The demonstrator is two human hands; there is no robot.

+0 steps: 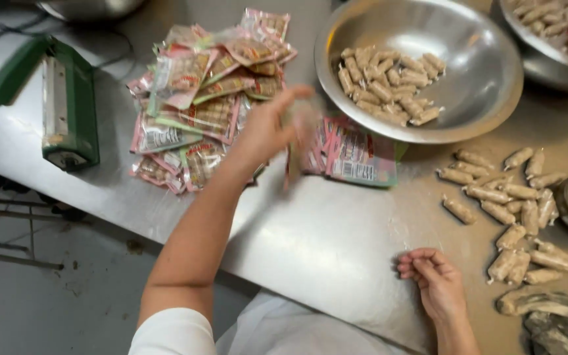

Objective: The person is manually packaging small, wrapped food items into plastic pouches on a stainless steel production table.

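Left hand (267,128) pinches a blurry filled packet (295,141) over the packet pile (198,98), handy for stacking; right hand (436,279) rests curled, empty, on the desk (323,236).

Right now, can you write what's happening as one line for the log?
left hand: holding blurred packet beside packet pile | right hand: curled on metal table, empty | bowl: wrapped rolls
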